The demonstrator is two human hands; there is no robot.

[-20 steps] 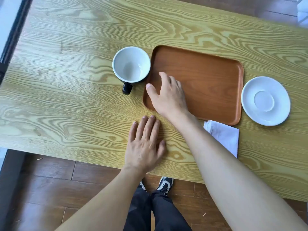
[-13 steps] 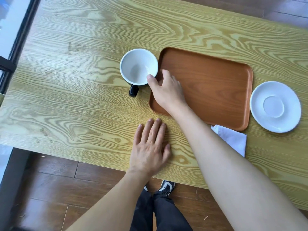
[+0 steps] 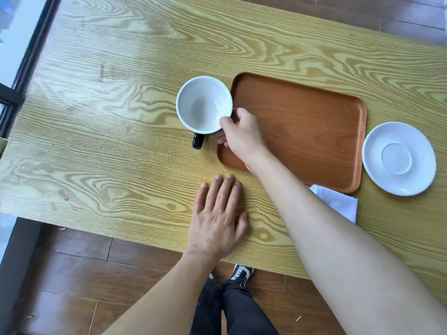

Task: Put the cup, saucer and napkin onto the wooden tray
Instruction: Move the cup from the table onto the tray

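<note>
A cup [image 3: 203, 105], white inside with a black outside and handle, stands on the table just left of the brown wooden tray [image 3: 309, 131]. My right hand [image 3: 242, 134] reaches across the tray's near left corner and grips the cup's right rim, thumb on top and fingers curled under. My left hand [image 3: 217, 218] lies flat on the table near the front edge, fingers apart, holding nothing. A white saucer [image 3: 399, 158] sits on the table right of the tray. A folded white napkin [image 3: 343, 204] lies by the tray's near right corner, partly hidden by my right forearm.
The light wooden table [image 3: 121, 141] has its front edge close to me, with brown floorboards [image 3: 72, 274] and my shoes below. A dark frame [image 3: 29, 68] runs along the table's left side.
My right hand has slid left off the tray and closed its fingers on the cup's right rim. The left hand has stayed flat on the table.
</note>
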